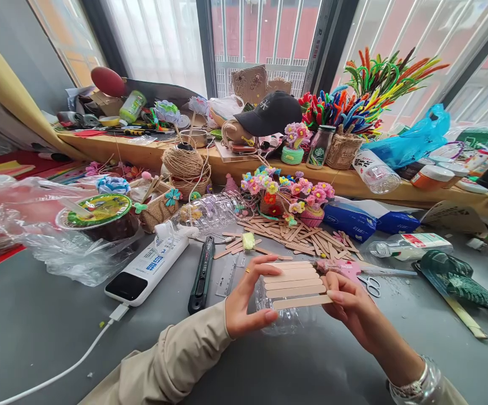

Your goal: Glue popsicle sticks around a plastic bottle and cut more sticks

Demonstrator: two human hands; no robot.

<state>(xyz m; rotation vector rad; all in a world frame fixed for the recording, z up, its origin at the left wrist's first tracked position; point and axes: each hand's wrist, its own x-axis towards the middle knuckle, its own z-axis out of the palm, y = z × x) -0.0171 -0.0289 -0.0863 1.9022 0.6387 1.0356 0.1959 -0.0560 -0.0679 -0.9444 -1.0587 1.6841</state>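
Observation:
My left hand (243, 306) is closed at the left ends of a row of wooden craft sticks (293, 280), fingers over the top and thumb below. Behind and under the row shows a clear plastic piece (287, 323); how the two are joined is hidden. Between finger and thumb, my right hand (351, 306) pinches the right end of a single wooden craft stick (301, 302). This stick lies just below the row, a narrow gap between them, its left end close to my left thumb.
Loose craft sticks (298, 235) are heaped beyond my hands. A hot glue gun (339, 269) and scissors (370, 286) lie to the right. Leftward are a utility knife (202, 275), a ruler (226, 277) and a power bank (148, 273) with a white cable. Crochet flowers (269, 185) stand behind.

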